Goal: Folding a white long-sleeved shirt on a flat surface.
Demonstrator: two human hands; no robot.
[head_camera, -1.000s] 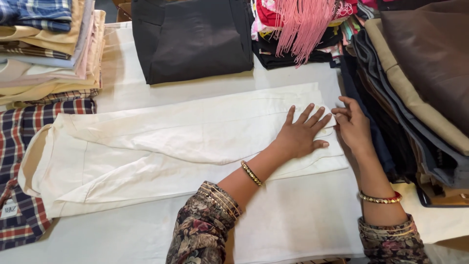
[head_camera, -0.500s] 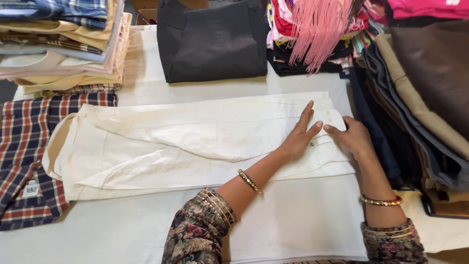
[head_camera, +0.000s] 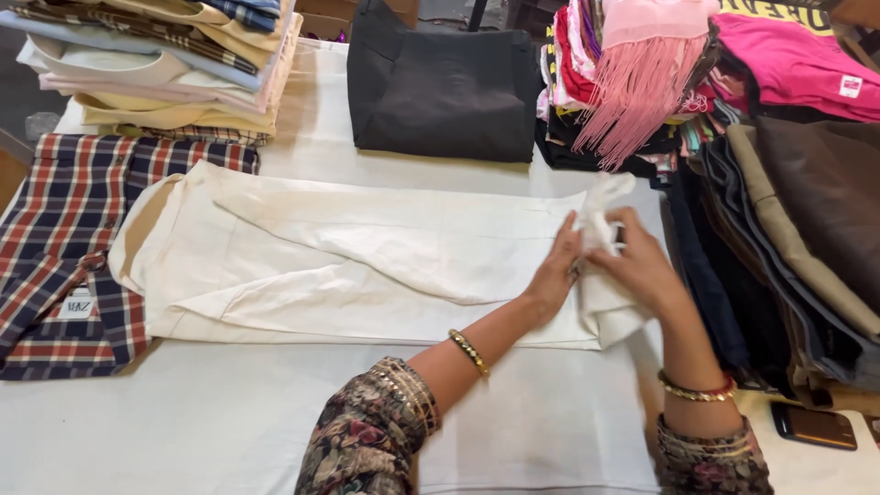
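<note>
White cloth covers a table [head_camera: 183, 422] crowded with clothing, seen from above by the person working at it. Nearest the camera, two forearms in dark floral sleeves with gold bangles reach forward. The left hand [head_camera: 556, 275] and the right hand [head_camera: 642, 270] meet at the right end of a cream cotton garment [head_camera: 348, 266], which lies flat and lengthwise across the middle of the table. Both hands are closed on that end, pinching the fabric and lifting it into a bunched fold between them, while the rest of the garment lies flat on the cloth. A small dark phone [head_camera: 814, 425] rests by the right wrist. At the left edge lies a red and navy plaid shirt [head_camera: 64, 247], tucked partly under the garment. Farther back sit a stack of folded pale shirts [head_camera: 156, 69], a folded black garment [head_camera: 440, 87], and, to the right, a pink fringed scarf [head_camera: 642, 82] draped over heaped coloured clothes.
</note>
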